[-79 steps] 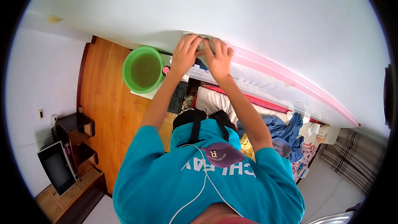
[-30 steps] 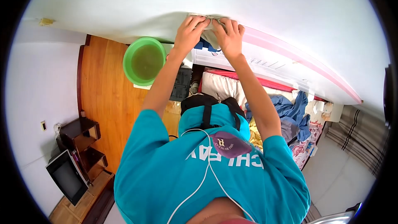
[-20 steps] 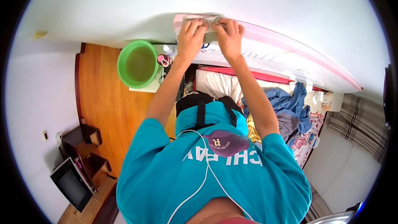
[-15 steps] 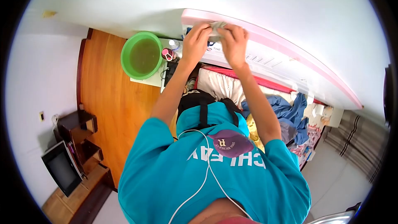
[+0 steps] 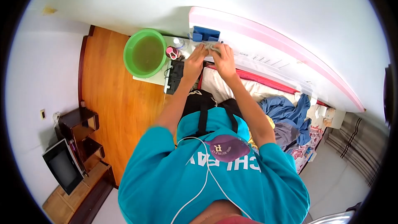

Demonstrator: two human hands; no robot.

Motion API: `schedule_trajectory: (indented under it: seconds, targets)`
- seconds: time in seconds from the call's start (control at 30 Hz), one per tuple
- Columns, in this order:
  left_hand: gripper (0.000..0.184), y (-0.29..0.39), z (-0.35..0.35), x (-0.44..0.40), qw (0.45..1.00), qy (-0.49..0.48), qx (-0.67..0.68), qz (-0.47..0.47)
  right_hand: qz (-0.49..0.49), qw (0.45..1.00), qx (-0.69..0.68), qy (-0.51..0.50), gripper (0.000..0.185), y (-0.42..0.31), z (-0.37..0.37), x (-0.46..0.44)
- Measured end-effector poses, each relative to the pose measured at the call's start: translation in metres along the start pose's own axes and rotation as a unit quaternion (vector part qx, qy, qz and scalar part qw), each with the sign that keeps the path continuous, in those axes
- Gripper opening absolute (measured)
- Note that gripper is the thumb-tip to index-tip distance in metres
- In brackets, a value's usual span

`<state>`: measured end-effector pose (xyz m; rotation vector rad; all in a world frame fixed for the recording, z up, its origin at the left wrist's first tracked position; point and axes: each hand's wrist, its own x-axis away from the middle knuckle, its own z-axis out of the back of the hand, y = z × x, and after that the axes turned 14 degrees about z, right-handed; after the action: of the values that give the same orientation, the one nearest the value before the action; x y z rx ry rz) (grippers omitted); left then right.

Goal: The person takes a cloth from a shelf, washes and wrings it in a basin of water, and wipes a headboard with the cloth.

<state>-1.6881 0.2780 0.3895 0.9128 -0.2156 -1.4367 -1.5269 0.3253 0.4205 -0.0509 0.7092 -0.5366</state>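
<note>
A crumpled greyish cloth (image 5: 213, 48) is pinched between my two hands, in front of a white panel (image 5: 265, 56) with a pink rim. My left hand (image 5: 195, 63) has its fingers closed on the cloth's left side. On the other side my right hand (image 5: 224, 61) grips it with bent fingers. Just above the cloth, a blue holder (image 5: 206, 34) is fixed to the panel. To the left of my left hand are a dark bottle with a pink cap (image 5: 172, 52) and a clear bottle (image 5: 179, 42).
A green basin (image 5: 128, 54) of murky water stands on a white surface (image 5: 149, 79) at left. A black device (image 5: 175, 74) lies beside it. At right, a bed holds blue clothing (image 5: 286, 107). Dark shelves (image 5: 78, 118) and a screen (image 5: 62, 166) stand lower left.
Both hands have come down and slightly left with the cloth, from the panel's pink rim to below the blue holder. The holder, mostly covered before, now shows.
</note>
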Motion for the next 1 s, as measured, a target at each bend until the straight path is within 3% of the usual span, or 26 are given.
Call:
schedule_trajectory:
  seconds: [0.2,0.27,0.33,0.43,0.53,0.6,0.67,0.8,0.9,0.93,1.0]
  targets:
    - [0.029,0.025,-0.037,0.044,0.974,-0.112,0.129,0.151,-0.198,0.977,-0.073,0.034,0.025,-0.019,0.001,0.074]
    - [0.027,0.029,-0.048,0.057,0.973,-0.143,0.104,0.151,-0.306,0.945,-0.105,0.043,0.024,-0.024,-0.005,0.101]
    - [0.027,0.031,-0.054,0.062,0.971,-0.157,0.102,0.149,-0.309,0.945,-0.097,0.043,0.026,-0.028,0.005,0.102]
    - [0.023,0.035,-0.055,0.065,0.984,-0.108,0.100,0.100,-0.262,0.959,0.106,0.028,0.027,-0.037,0.030,0.089]
    - [0.023,0.044,-0.042,0.055,0.988,-0.128,0.000,0.083,-0.304,0.952,0.031,-0.007,0.030,-0.024,0.027,0.097]
    - [0.018,0.050,-0.039,0.047,0.992,-0.094,-0.040,0.071,-0.276,0.959,0.061,-0.033,0.028,-0.023,0.028,0.104]
    - [0.016,0.053,-0.041,0.041,0.989,-0.085,0.005,0.119,-0.309,0.950,0.022,-0.030,0.023,-0.016,0.024,0.097]
    - [0.019,0.051,-0.053,0.033,0.985,-0.081,0.001,0.150,-0.284,0.957,0.050,0.024,0.019,-0.003,0.021,0.080]
    - [0.027,0.054,-0.063,0.026,0.938,-0.083,0.209,0.263,-0.285,0.956,0.047,0.052,0.019,0.007,0.015,0.068]
    - [0.027,0.052,-0.070,0.022,0.940,-0.080,0.211,0.255,-0.279,0.956,0.044,0.078,0.019,0.013,0.012,0.062]
    - [0.028,0.052,-0.081,0.017,0.964,0.033,0.215,0.153,-0.278,0.956,0.027,0.085,0.020,0.023,0.004,0.058]
